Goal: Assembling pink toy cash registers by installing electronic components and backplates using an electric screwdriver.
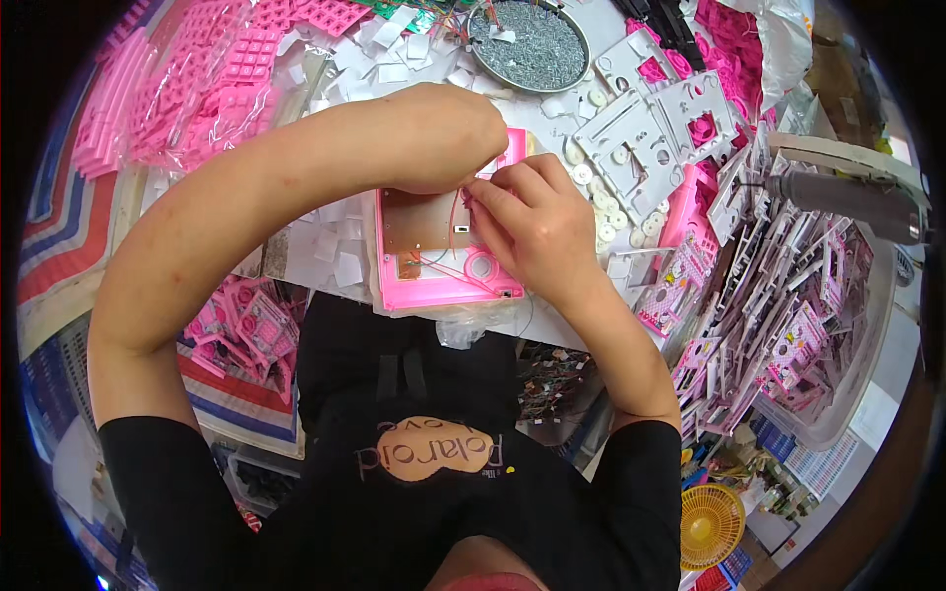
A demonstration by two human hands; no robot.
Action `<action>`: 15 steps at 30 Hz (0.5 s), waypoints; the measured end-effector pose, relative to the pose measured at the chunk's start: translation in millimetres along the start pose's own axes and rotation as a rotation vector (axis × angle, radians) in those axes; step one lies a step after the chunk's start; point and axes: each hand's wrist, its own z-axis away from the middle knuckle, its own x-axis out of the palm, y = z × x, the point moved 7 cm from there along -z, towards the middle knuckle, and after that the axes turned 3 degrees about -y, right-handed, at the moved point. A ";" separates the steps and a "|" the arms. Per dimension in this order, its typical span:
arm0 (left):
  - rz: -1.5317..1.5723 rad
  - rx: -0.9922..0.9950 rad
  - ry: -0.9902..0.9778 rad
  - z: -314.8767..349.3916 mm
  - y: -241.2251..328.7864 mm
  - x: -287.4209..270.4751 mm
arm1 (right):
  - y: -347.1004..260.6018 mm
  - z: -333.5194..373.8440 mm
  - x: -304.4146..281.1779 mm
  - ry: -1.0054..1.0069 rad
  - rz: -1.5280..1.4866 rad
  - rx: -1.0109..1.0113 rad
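Over pink casing (434, 295): right fingers (501, 204) bunched by wire (453, 215), grip unclear; left fingers hidden.

Both hands (542, 227) are close together over a brown board (419, 222) in a pink casing (434, 294), near white plastic panels (623, 158).

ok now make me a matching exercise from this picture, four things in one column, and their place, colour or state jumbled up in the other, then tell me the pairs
Column one
1. Brown board
2. Round tray
3. Basket
4. Grey cylindrical tool

Column two
A. Yellow, low on the right side of the picture
B. Near the right edge, its thin tip pointing left
C. Lying in the pink housing
D. Filled with small grey pieces

Right pairs: 1-C, 2-D, 3-A, 4-B
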 end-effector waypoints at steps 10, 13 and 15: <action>0.201 0.123 0.359 54.4 19.7 -5.5 | -1.8 -0.9 0.8 -0.143 -0.003 -0.008; 0.106 0.173 0.441 63.3 18.0 11.5 | -0.2 -0.8 -1.4 -0.123 -0.038 0.017; 0.016 0.229 0.499 73.4 16.3 13.4 | -0.6 1.5 -1.0 -0.100 -0.029 0.029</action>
